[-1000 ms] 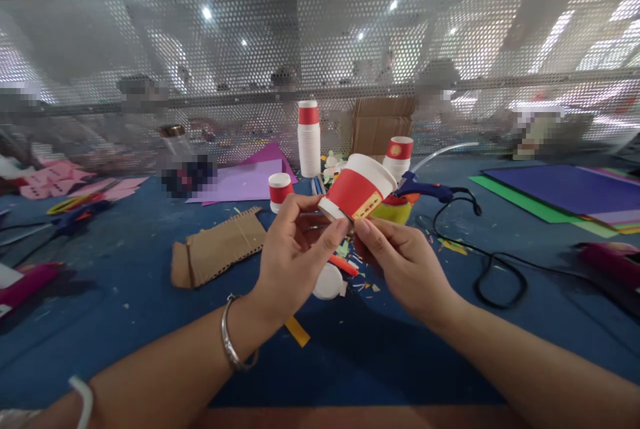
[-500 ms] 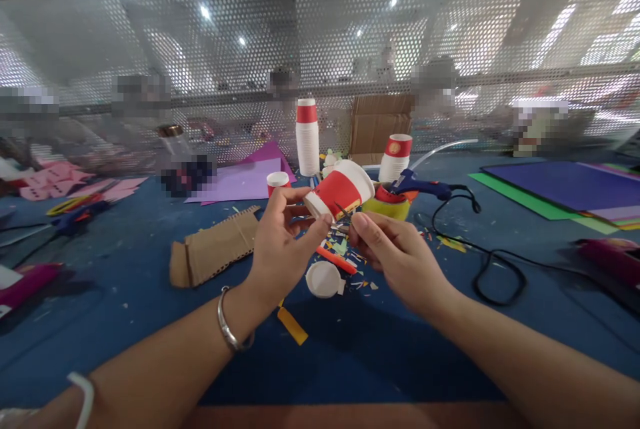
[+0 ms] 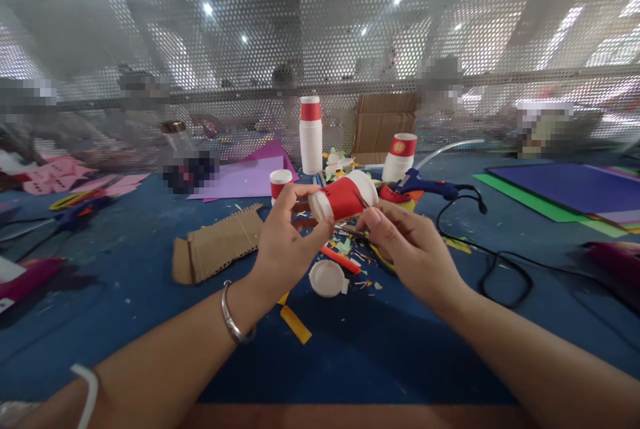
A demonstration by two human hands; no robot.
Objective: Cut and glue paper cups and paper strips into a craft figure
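Note:
My left hand [image 3: 290,235] grips a red and white paper cup [image 3: 345,197] tipped on its side above the table, with fingers and thumb around its left end. My right hand [image 3: 410,239] is closed on scissors [image 3: 354,232] with yellow handles, mostly hidden behind the fingers. The dark scissor blades are spread, one against the cup's red side near the right end and the other below it. Under the hands lie a cut-off white cup bottom [image 3: 327,279], a red-orange stick [image 3: 341,259] and many paper scraps.
Behind stand a tall stack of cups [image 3: 311,145], a shorter stack [image 3: 400,159] and a single cup [image 3: 281,182]. A blue glue gun [image 3: 425,183] trails a black cord to the right. Corrugated cardboard [image 3: 220,242] lies left, coloured sheets [image 3: 550,192] right.
The cup has turned in my left hand, so its gold print no longer shows. My right hand has shifted slightly right and lower, and the scissor blades are now visibly spread.

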